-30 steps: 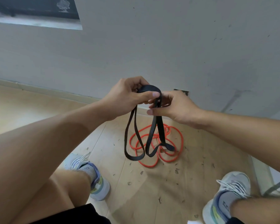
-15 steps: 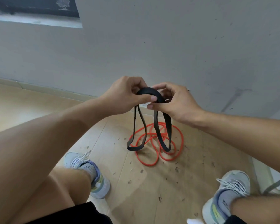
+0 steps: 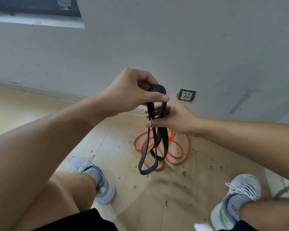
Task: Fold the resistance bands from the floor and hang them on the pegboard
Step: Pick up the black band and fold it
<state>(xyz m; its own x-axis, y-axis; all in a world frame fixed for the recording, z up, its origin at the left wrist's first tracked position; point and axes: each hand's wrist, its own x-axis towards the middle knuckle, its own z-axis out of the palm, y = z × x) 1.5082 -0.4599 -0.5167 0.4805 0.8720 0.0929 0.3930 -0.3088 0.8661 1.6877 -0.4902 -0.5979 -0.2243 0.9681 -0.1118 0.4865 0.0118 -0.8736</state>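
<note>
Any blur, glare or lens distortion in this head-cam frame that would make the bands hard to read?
Head view: soft, even light, no glare; faint shadows on the floor. Wide-angle bending curves the baseboard and stretches the forearms. Black band, orange band, left hand and right hand read clearly, with only slight softness.

wall (image 3: 173, 39): grey, scuffed | socket (image 3: 186, 95): low on wall | floor (image 3: 32, 105): light wood, littered with debris

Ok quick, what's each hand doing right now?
Left hand: pinches the folded top of the black band.
Right hand: grips the black band's hanging strands just below.
The orange band lies on the floor, untouched.
</note>
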